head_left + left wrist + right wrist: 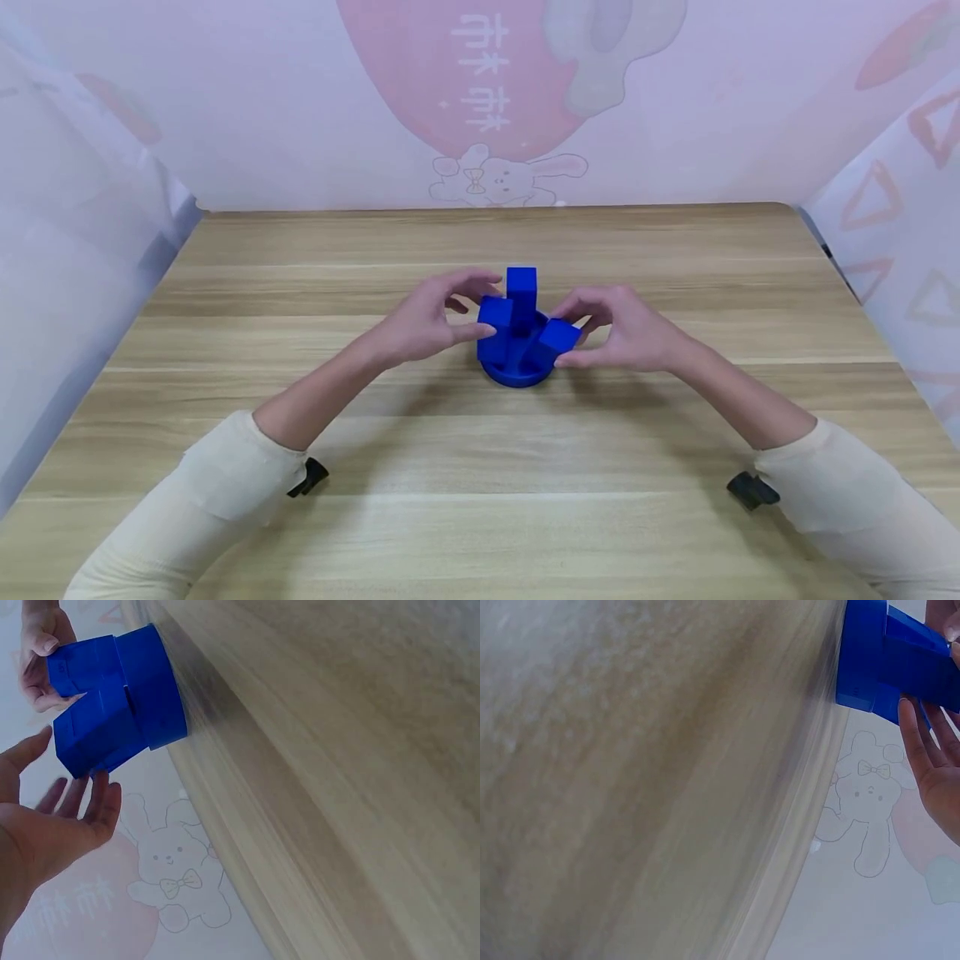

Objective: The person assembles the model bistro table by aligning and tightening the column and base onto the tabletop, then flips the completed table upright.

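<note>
A round blue base (519,379) sits on the wooden table, with three blue square-topped blocks standing up out of it. The rear block (521,283) rises upright and untouched. My left hand (427,321) is spread around the left block (495,315); in the left wrist view its fingertips (97,787) are right at the block's edge and the thumb is slightly apart from it. On the other side, my right hand (626,329) pinches the outward-tilted right block (559,336) between thumb and fingers. The right wrist view shows the fingers (909,720) against the blue piece, thumb hidden.
The table (480,500) has a wood-grain top. Behind it hangs a pale curtain (300,108) with rabbit and strawberry prints, and similar sheets stand at both sides. A small black device (309,477) shows at the left sleeve, another (752,490) at the right.
</note>
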`<state>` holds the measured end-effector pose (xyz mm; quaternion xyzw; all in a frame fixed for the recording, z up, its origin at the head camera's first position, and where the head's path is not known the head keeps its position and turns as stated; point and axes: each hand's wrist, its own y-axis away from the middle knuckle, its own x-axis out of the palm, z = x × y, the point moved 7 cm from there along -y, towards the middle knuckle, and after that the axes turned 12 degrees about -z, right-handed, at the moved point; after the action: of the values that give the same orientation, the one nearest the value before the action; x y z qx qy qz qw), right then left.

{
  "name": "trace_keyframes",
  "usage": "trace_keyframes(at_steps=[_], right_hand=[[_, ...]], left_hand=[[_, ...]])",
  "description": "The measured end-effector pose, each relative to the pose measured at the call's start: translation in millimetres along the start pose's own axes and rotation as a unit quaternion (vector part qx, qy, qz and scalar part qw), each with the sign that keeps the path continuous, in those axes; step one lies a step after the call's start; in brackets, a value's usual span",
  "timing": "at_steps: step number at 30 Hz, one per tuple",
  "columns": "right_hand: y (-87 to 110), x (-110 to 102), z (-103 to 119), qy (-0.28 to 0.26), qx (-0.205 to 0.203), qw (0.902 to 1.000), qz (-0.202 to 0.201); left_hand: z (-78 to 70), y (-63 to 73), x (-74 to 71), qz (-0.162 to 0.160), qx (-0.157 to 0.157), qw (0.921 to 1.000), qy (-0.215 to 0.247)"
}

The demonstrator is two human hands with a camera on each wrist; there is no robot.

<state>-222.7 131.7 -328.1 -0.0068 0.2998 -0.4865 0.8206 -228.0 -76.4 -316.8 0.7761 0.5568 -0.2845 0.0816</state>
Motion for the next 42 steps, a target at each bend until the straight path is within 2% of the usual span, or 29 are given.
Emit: trace_keyframes(at_steps=[3, 6, 10, 13, 18, 22, 27, 30, 32, 34, 38, 42], right_hand=[[-0.2, 0, 0, 0.002, 0.003, 1.0000, 0.001], [-0.6, 0, 0, 0.002, 0.002, 1.0000, 0.000], [-0.9, 0, 0, 0.000, -0.001, 1.0000, -0.001], [-1.1, 0, 0, 0.001, 0.001, 1.0000, -0.001], [-0.2, 0, -1, 0.004, 0.005, 1.0000, 0.001], [0.0, 0, -2, 0.003, 0.005, 1.0000, 0.003], [0.0, 0, -2, -0.001, 0.004, 1.0000, 0.005], [-0.2, 0, -2, -0.002, 0.005, 1.0000, 0.007], [-0.2, 0, -1, -0.003, 0.004, 1.0000, 0.007], [-0.3, 0, -1, -0.002, 0.002, 1.0000, 0.007], [-0.2, 0, -1, 0.001, 0.002, 1.0000, 0.006], [0.2, 0, -1, 0.003, 0.004, 1.0000, 0.005]], left_hand=[[3.9, -0.2, -1.4, -0.046, -0.024, 0.9983, -0.027], [4.9, 0.1, -1.0, -0.078, -0.045, 0.9938, -0.065], [2.3, -1.1, 3.5, -0.089, -0.050, 0.9895, -0.103], [-0.3, -2.8, 6.4, -0.084, -0.044, 0.9899, -0.106], [-3.0, -5.7, 9.7, -0.051, -0.025, 0.9963, -0.065], [-4.0, -5.5, 13.7, 0.007, -0.001, 0.9995, -0.031], [-9.6, 0.6, 15.7, 0.090, 0.049, 0.9947, -0.008], [-10.6, 3.1, 14.8, 0.106, 0.067, 0.9921, -0.009], [-9.5, 3.6, 14.9, 0.093, 0.072, 0.9929, -0.017], [-7.1, 3.3, 15.3, 0.067, 0.069, 0.9949, -0.031], [-3.1, 3.5, 15.1, -0.001, 0.040, 0.9976, -0.056], [-2.3, 4.5, 17.1, -0.032, 0.017, 0.9965, -0.075]])
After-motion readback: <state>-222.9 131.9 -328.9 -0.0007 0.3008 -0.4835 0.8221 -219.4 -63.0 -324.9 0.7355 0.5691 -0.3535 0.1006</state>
